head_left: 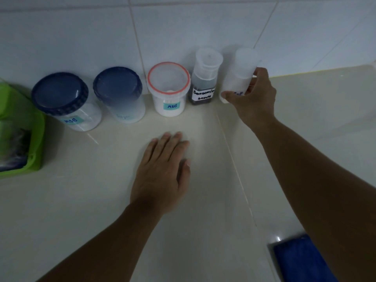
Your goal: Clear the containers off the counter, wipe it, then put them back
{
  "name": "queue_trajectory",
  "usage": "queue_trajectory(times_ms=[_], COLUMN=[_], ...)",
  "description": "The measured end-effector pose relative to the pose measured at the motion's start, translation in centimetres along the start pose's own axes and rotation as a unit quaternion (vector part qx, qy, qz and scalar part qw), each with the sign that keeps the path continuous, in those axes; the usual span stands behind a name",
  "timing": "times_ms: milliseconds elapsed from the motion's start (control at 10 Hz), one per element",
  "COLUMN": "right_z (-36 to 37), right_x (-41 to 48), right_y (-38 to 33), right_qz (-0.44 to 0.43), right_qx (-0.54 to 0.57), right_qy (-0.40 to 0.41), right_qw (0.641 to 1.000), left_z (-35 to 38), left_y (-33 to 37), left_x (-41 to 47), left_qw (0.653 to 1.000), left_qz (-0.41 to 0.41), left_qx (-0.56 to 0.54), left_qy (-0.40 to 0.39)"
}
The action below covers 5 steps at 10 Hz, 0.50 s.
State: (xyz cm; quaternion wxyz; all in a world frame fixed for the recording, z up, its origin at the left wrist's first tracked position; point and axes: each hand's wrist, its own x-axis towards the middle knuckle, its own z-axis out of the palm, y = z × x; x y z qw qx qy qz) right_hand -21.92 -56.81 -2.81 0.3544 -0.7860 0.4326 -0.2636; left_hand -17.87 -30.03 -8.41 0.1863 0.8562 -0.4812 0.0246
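Along the wall (183, 27), translucent lidded containers (170, 102)

Cream counter (81, 190) against white tiled wall (81, 37). 5 containers in row along wall, left to right:
- blue-lidded clear jar (63, 98), label "MSG"
- second blue-lidded jar (120, 92), label blurred
- white tub with orange-rimmed translucent lid (169, 92), label "MSG"
- clear capped bottle of dark liquid (205, 78), label "Seasoning sauce"
- translucent white capped bottle (242, 72)

Right hand (254, 96) grips last, thumb across its label. Left hand (162, 171) flat on counter, fingers straight. Green plastic basket (34, 139) at left edge; blue cloth (297, 259) lower right.
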Motion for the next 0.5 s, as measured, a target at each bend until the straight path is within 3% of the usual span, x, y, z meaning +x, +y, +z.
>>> queue_trajectory(times_ms=[300,500], right_z=[0.7,0.6], right_x=[0.9,-1.1], right_y=[-0.3,0.1], right_qz=[-0.001,0.043], right_qx=[-0.006,-0.025], right_qy=[0.001,0.010], right_qw=[1.000,0.999], left_z=[-0.1,0.3], left_y=[0.1,0.2], left_x=[0.1,0.3], left_qw=[1.000,1.000], left_qz=[0.000,-0.001], left_qx=[-0.005,0.010], left_qy=[0.005,-0.004])
